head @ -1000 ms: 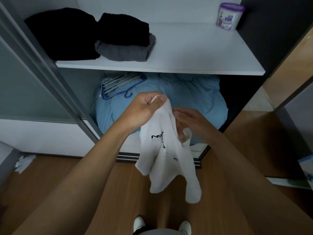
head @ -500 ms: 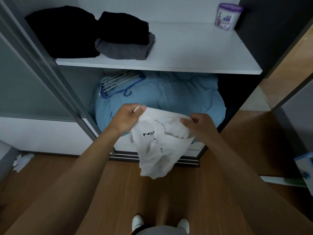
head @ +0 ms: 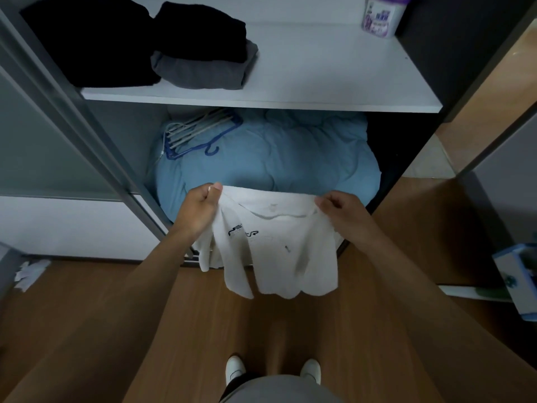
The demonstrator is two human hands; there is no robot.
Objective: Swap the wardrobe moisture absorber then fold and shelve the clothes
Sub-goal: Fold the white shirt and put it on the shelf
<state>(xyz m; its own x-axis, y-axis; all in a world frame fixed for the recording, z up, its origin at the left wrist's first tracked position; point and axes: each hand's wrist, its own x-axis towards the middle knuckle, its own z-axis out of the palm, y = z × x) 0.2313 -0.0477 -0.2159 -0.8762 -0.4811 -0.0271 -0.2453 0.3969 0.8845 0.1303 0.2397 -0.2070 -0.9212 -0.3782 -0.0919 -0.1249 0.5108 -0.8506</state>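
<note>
A white T-shirt with a small dark logo hangs spread out in front of the open wardrobe. My left hand pinches its top left edge and my right hand pinches its top right edge, about a shirt's width apart. On the white shelf above lie folded black clothes and a black piece stacked on a grey one. A white and purple moisture absorber tub stands at the shelf's back right.
Under the shelf a light blue duvet fills the compartment, with blue and white hangers on its left. A sliding door frame runs at the left. Crumpled paper and a blue-white box lie on the wooden floor.
My hands have moved apart and a little lower, so the bunched shirt is now stretched flat between them by its upper edge.
</note>
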